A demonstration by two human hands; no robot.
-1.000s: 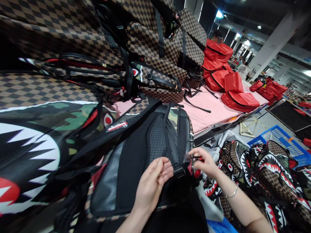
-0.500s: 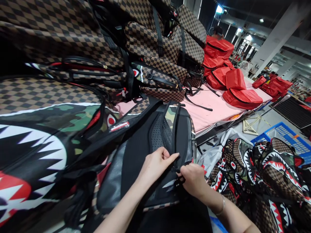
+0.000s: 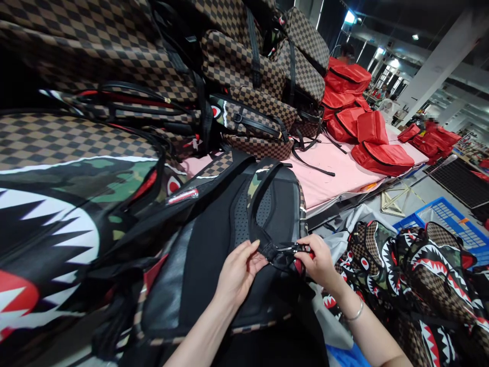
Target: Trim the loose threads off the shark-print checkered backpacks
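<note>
A backpack point(image 3: 214, 229) lies with its black padded back facing up. Over its lower right part, my left hand point(image 3: 240, 270) pinches the lower end of a black shoulder strap point(image 3: 257, 214), near its buckle. My right hand point(image 3: 319, 262) is closed round the dark handles of a pair of thread snips point(image 3: 296, 247). Their silver blades point left and lie close by the strap end; whether they touch it I cannot tell. The second shoulder strap point(image 3: 217, 186) runs along the bag's left side, with a red-and-white label on it.
At left bulks a large shark-mouth backpack point(image 3: 76, 204). Checkered bags point(image 3: 240, 66) are stacked behind. Red bags point(image 3: 382, 155) sit on the pink table point(image 3: 321, 188). On the right, more shark-mouth backpacks point(image 3: 431, 265) are piled by a blue crate point(image 3: 439, 209).
The strap end has been lifted and turned toward the left hand. My right hand has moved up and right, bringing the snips into clear view beside the strap.
</note>
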